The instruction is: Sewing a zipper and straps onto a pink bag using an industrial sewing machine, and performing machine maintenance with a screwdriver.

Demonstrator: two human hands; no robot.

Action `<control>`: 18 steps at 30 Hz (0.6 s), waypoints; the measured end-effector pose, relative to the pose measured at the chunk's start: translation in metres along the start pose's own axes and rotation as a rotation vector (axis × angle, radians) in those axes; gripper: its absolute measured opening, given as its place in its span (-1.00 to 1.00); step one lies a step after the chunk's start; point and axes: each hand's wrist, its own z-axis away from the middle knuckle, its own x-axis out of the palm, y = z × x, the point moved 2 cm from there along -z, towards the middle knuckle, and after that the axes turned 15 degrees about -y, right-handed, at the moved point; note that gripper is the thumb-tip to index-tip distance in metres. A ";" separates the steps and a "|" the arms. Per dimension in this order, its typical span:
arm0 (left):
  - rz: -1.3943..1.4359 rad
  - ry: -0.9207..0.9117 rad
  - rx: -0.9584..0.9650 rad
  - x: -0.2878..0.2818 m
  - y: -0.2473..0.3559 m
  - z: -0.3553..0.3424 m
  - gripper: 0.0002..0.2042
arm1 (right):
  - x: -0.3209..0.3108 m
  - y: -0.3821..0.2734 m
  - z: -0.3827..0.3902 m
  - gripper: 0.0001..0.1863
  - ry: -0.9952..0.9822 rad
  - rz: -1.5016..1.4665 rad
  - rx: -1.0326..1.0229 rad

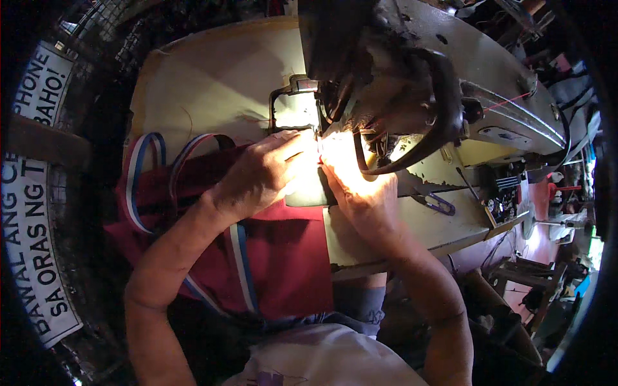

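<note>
A sewing machine [386, 83] stands over a pale worktable, its lamp glaring on the needle area. Right beside the needle, my left hand [273, 168] has its fingers bent and pressed together. My right hand [364, 196] meets it from the other side, thumb and fingers closed; glare washes out its fingertips. A small red bit shows between the hands, but what they pinch is not clear. Dark red cloth [290, 257] spreads under my left forearm and hangs over the table's front edge. Red, white and blue striped ribbon [134, 186] loops across the cloth.
On the worktable [212, 71] to the right lie small thread snips [438, 204]. A dark curved bar [449, 103] arches from the machine near my right hand. Signs [42, 251] hang at the left, and a cluttered room extends at the right.
</note>
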 end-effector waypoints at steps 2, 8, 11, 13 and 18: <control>0.032 0.004 -0.026 0.000 -0.003 -0.001 -0.70 | -0.006 0.003 0.011 -0.73 -0.037 -0.023 0.019; -0.020 -0.030 0.005 0.002 -0.004 0.000 -0.71 | -0.078 0.059 0.111 -0.56 0.570 0.470 0.445; 0.066 0.008 -0.009 0.002 -0.004 0.000 -0.69 | -0.077 0.105 0.145 -0.58 0.565 0.369 0.770; 0.085 0.016 -0.016 0.001 -0.004 0.000 -0.68 | -0.068 0.118 0.154 -0.58 0.478 0.384 0.680; 0.019 -0.013 0.034 -0.003 0.000 0.000 -0.67 | -0.065 0.118 0.158 -0.59 0.522 0.395 0.677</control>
